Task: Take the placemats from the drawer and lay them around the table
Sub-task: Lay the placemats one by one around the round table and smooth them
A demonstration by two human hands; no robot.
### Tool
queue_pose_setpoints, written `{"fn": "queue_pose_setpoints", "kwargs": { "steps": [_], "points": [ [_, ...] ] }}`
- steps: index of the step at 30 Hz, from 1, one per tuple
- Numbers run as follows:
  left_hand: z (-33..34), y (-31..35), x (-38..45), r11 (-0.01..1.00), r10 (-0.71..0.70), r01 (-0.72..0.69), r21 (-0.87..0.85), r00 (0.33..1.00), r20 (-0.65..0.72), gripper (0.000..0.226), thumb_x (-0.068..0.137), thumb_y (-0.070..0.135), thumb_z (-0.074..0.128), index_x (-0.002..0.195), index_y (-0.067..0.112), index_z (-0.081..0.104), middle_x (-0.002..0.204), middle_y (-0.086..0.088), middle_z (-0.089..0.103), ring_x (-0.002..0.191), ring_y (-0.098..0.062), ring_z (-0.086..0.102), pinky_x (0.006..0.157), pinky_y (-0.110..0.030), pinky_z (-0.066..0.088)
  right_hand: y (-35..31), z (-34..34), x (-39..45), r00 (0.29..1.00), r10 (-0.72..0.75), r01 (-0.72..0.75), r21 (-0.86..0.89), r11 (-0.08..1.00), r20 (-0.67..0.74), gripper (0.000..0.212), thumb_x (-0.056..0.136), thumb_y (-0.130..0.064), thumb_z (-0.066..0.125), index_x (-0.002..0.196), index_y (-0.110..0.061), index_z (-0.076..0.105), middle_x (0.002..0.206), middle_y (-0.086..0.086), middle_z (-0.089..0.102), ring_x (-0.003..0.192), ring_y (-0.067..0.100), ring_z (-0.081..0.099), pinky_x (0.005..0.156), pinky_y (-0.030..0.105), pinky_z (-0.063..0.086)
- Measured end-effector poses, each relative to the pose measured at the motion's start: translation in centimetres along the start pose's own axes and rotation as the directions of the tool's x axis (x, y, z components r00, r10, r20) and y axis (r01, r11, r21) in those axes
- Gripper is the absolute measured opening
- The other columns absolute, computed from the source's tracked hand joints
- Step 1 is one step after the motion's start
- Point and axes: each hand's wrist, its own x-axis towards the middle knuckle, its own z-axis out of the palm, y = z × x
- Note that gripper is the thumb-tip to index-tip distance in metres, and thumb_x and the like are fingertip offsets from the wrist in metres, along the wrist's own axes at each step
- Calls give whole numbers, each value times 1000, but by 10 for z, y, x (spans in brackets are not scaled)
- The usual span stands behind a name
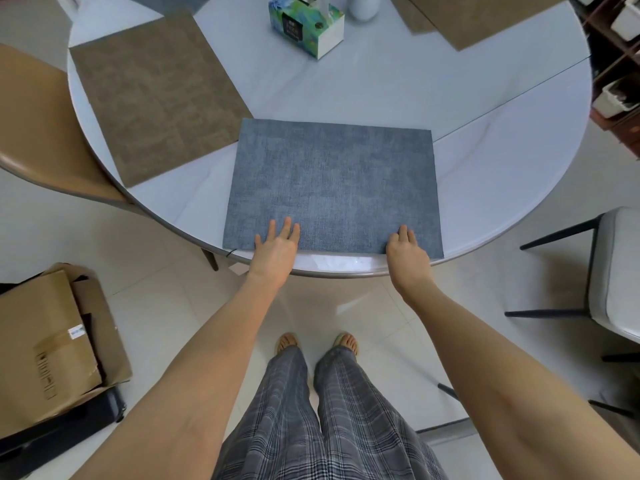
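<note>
Here, the round white glossy surface (pixel 381 91) fills most of my view, with pale floor tiles below it where I stand in grey checked trousers (pixel 329 427). To my left a tan curved-back chair (pixel 38 133) is tucked against the rim, and lower down a stack of brown cardboard boxes (pixel 52 344) sits on the floor. To my right stands a white-cushioned chair with dark legs (pixel 616 271).

On the surface, the blue-grey rectangular woven placemat (pixel 332 185) lies flat directly in front of me, its near edge right at the rim and its near left corner sticking out slightly past the curve. A brown rectangular woven placemat (pixel 156 98) lies at an angle to the left, one corner just beside the blue one's far left corner. Another brown placemat (pixel 478 19) shows at the far right, cut off by the top of the view.

Near the far middle stands a green and white patterned tissue box (pixel 306 26), with the base of a white rounded vessel (pixel 362 6) just beside it.

My left hand (pixel 277 251) rests on the blue mat's near edge with fingers straight and spread. My right hand (pixel 407 254) rests on the same edge nearer the right corner, fingers stretched forward; neither grips anything.
</note>
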Motion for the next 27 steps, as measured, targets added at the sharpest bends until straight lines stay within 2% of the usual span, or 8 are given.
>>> {"fn": "queue_pose_setpoints", "kwargs": {
  "steps": [4,8,15,21,27],
  "points": [
    [0,2,-2,1000,-4,4,7,1000,-11,72,93,-13,36,153,11,5,161,-9,-2,147,-38,3,113,-57,21,1,2,0,1000,-7,7,0,1000,-20,54,80,15,59,129,3,41,152,24,24,142,34,24,94,39,49],
    [1,2,-4,1000,-4,4,7,1000,-24,72,93,-14,36,153,10,3,161,-10,-4,147,-38,2,114,-57,19,2,5,1,998,-32,30,-37,999,-54,53,81,14,59,129,5,40,152,26,24,143,35,24,104,38,41],
    [-1,5,-1,1000,-3,3,-13,999,-45,74,92,-14,38,153,11,3,161,-10,-4,147,-37,2,115,-56,18,4,-2,5,999,-12,12,-3,1000,-50,47,83,15,55,127,5,42,150,26,28,139,35,31,95,38,48],
    [2,5,-1,1000,-12,12,9,998,-58,69,95,-9,36,153,11,3,161,-11,-3,147,-36,4,114,-55,20,3,-3,6,999,-8,8,2,1000,-44,43,84,16,51,124,5,44,149,27,27,140,35,29,95,37,47],
    [6,5,-2,1000,-22,23,12,998,-64,69,96,-7,36,153,9,2,161,-12,-2,147,-36,6,115,-53,20,3,1,5,998,-21,20,-4,1000,-55,47,81,18,54,125,6,42,150,29,24,141,37,26,94,39,48]
  ]
}}
